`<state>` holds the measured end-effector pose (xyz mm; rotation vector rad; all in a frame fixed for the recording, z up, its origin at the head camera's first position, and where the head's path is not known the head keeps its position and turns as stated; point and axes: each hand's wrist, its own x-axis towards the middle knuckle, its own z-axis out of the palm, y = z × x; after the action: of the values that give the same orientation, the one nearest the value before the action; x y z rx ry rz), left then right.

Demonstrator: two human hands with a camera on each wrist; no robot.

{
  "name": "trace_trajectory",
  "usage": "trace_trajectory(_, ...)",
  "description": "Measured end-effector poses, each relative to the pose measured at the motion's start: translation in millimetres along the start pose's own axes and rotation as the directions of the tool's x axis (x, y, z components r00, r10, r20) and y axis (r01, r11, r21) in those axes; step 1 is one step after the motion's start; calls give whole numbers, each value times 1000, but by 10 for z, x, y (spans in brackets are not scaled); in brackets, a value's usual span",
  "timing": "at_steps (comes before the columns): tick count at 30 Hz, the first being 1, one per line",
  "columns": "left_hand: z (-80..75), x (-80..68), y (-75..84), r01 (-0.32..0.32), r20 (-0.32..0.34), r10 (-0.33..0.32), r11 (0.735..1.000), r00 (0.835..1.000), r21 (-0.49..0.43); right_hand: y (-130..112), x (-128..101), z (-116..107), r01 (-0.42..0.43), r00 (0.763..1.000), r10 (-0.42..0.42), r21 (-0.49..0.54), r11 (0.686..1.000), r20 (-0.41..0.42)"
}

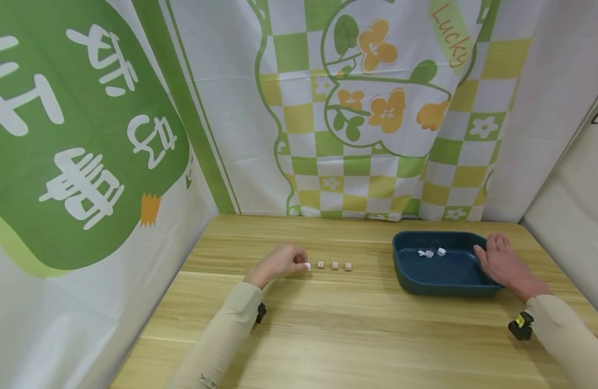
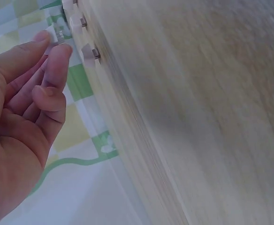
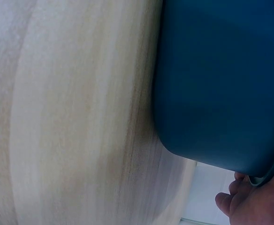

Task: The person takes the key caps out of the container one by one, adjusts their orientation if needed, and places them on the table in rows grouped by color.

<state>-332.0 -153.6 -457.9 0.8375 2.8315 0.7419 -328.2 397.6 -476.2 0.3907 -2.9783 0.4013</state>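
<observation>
My left hand (image 1: 281, 261) pinches a white block (image 1: 307, 266) just left of three spaced blocks (image 1: 334, 266), perhaps for alignment; my right hand (image 1: 509, 269), fingers together, grips the blue tub (image 1: 447, 289) by its rim, likely steadying it

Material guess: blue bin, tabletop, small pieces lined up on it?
Blue bin: likely molded plastic, satin; smooth walls, rounded corners.
Tabletop: wood or wood-look laminate, low sheen; streaky grain.
Small pieces: perhaps plastic, given the pale, blocky look; too small to judge finish.

We have passage over the table (image 1: 367, 332) at lower centre; the blue basin (image 1: 450, 290) bars lower right.
</observation>
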Motion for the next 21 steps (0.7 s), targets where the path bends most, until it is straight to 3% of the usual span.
trace_trajectory(11,6,-51,-33,82,76,-81,997,994,-14,-26,9,-28,-15,1000,15,-17,1000,6)
trace_trajectory(21,33,-50,-26,100,99,-102,995,990,28,43,16,28,-7,1000,7,11,1000,-12)
